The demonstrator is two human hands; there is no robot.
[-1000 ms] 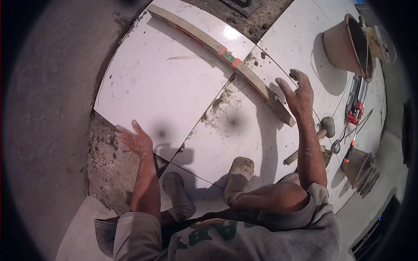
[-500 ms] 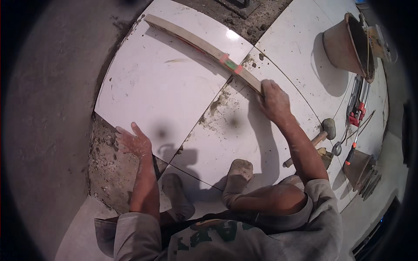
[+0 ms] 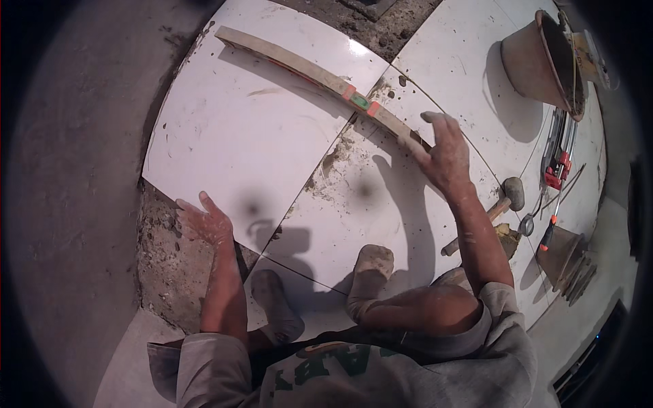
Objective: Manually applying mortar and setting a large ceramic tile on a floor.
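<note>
A long spirit level (image 3: 292, 68) with a green vial and orange-red trim lies across large white floor tiles (image 3: 231, 136), spanning a joint between two of them. By its near right end is my right hand (image 3: 445, 153), fingers spread apart, with the thumb side at or very close to the level; whether it touches I cannot tell. At the near left corner of the left tile, my left hand (image 3: 207, 223) is open, thumb raised and fingers stretched over the tile's edge. Bare rough mortar (image 3: 170, 258) shows beneath that edge.
A mortar-stained bucket (image 3: 537, 64) stands tilted at far right. Near it lie a tile cutter (image 3: 559, 160), a mallet (image 3: 513, 194), a trowel (image 3: 561, 255) and an orange-tipped screwdriver (image 3: 547, 234). A grey wall (image 3: 75, 170) borders the left. My socked feet (image 3: 373, 265) rest on the tiles.
My right hand has let go of the level's end, its fingers now spread and lifted slightly to the right. The left hand stays at the tile corner.
</note>
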